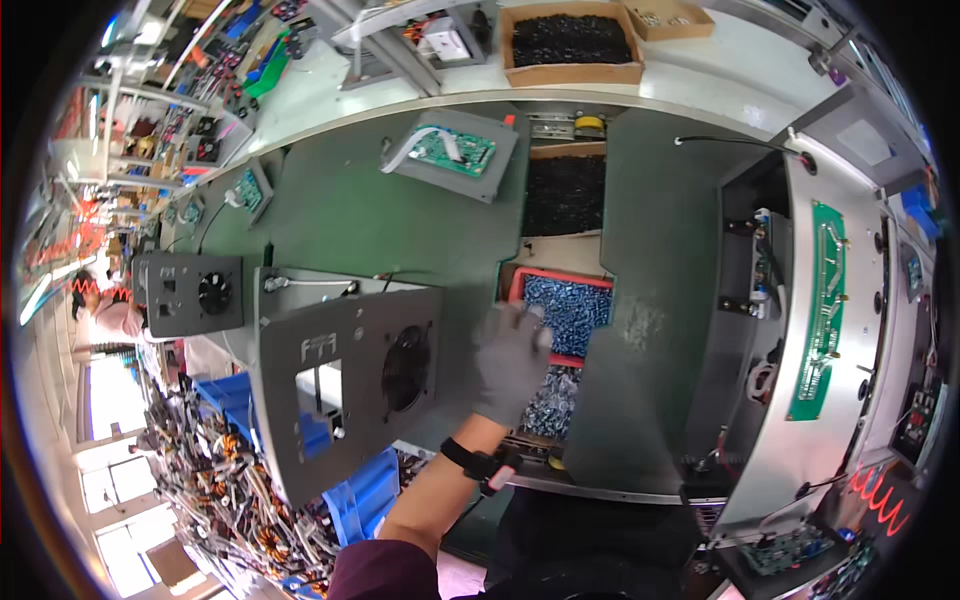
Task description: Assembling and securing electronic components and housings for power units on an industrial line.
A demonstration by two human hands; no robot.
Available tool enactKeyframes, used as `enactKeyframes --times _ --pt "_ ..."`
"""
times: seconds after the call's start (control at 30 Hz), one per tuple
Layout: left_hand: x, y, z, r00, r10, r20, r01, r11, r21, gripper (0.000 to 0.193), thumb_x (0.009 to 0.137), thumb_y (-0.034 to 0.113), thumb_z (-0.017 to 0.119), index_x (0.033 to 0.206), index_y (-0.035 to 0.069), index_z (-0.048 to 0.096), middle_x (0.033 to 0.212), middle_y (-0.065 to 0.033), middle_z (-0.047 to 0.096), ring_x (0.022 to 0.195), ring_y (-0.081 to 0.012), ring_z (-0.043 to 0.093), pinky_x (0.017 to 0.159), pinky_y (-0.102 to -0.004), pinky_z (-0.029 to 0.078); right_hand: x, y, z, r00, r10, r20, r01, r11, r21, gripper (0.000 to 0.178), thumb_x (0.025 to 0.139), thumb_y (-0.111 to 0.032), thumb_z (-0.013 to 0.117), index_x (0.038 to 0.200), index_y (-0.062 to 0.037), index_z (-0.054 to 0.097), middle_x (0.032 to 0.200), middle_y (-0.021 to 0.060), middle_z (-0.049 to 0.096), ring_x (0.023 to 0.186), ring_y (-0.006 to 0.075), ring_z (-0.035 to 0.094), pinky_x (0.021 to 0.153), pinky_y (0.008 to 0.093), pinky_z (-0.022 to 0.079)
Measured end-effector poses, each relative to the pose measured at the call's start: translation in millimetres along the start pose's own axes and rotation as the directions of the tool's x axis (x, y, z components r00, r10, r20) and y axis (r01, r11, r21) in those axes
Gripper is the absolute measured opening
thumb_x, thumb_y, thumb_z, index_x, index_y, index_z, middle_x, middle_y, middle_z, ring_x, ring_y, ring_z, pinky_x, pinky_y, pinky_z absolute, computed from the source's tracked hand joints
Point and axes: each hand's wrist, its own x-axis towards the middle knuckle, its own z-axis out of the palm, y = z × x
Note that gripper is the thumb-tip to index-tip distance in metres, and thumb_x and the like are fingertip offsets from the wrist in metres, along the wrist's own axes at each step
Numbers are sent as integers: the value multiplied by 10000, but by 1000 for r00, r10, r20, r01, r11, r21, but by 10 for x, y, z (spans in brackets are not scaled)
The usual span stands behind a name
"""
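My left hand (512,362), in a grey glove with a black band on the wrist, reaches over the left edge of a red tray (570,361). Its fingers look curled together, and what they hold, if anything, is hidden. Small dark bluish screws (572,310) fill the tray beside the fingertips. Just below it lies a heap of shiny silvery screws (552,405), partly behind the hand. To the left stands a grey metal panel (345,385) with a round fan opening and a rectangular cut-out. My right hand is not in view.
A box of black parts (565,190) sits beyond the red tray, in the gap of the green bench (350,215). A grey plate carries a green circuit board (455,150). At right stands a metal housing (850,330) with a long green board. A blue bin (362,495) is lower left.
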Motion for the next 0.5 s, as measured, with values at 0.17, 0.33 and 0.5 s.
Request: enactKeyframes --times 0.17,0.33,0.5 --pt "455 -363 188 995 -18 -96 54 917 396 490 735 313 731 1177 120 642 1358 -199 433 1322 -409 335 1121 -547 217 -1031 973 462 864 444 237 -416 895 -159 442 944 -28 595 1361 12 454 1182 121 620 1036 189 624 859 298 534" --pt "499 -416 260 995 -41 -95 73 927 367 471 729 327 736 1154 136 666 1392 -224 404 1327 -437 324 1126 -544 218 -372 593 1681 728 83 680 142 953 -268 336 821 -57 721 1135 -40 603 846 81 644 764 212 622 686 364 497" --pt "513 -462 253 994 -37 -100 67 947 313 427 726 316 738 1103 124 688 1393 -229 401 1319 -442 338 1113 -547 242 646 168 2918 812 -254 526 477 808 -347 261 860 -136 660 1108 -77 601 939 158 599 779 326 638 655 402 501"
